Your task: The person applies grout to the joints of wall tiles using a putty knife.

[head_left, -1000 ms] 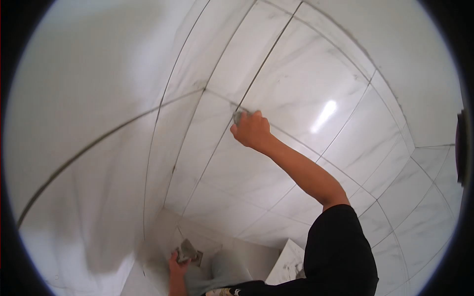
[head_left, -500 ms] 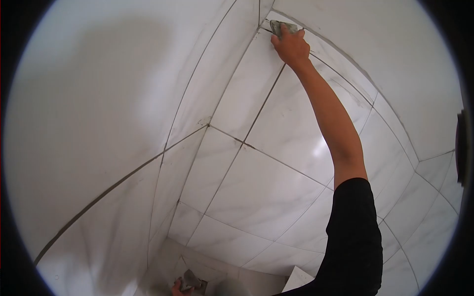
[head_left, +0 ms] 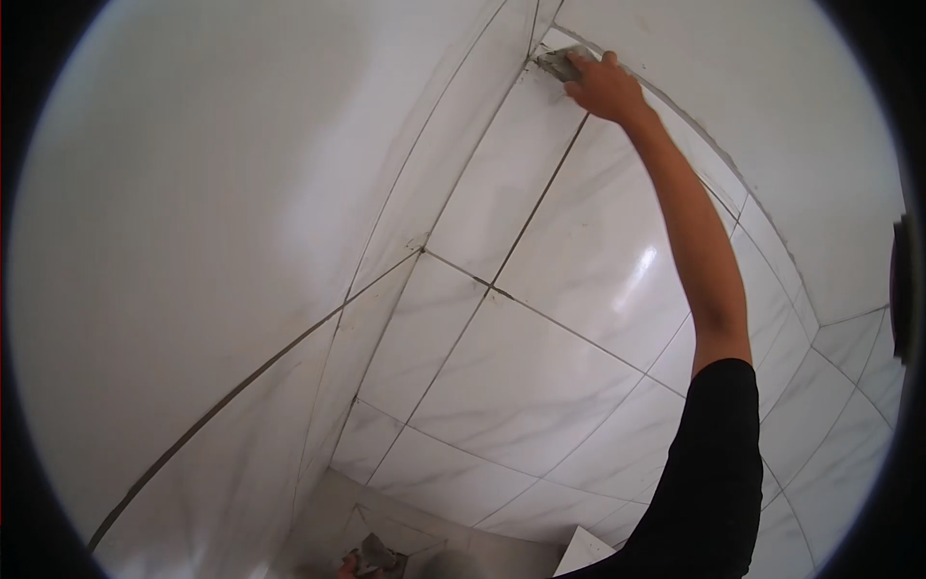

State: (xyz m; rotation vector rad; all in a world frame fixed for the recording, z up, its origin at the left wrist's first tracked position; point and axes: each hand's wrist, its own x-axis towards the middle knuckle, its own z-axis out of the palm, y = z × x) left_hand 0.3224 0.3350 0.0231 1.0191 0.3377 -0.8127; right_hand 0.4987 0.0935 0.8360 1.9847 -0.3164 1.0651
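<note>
My right hand reaches high up the tiled wall, its fingers pressing a flat, grey-smeared scraper-like piece against the tiles. That piece lies by the upper corner, close to the dark joint under the top row. At the bottom edge of the view, part of my left hand shows, with its fingers around a grey, angular piece that looks smeared with grout. The rest of that hand is out of view. Dark grout lines cross between the marbled tiles.
A plain white wall adjoins on the left, crossed by a thick dark joint. Overhead is a pale ceiling surface. A white box-like corner juts up at the bottom, and a dark object sits at the right edge.
My right hand has shifted slightly right in view, and the flat piece now lies at a flatter angle. The whole wall has slid right a little too. My left hand shows less.
</note>
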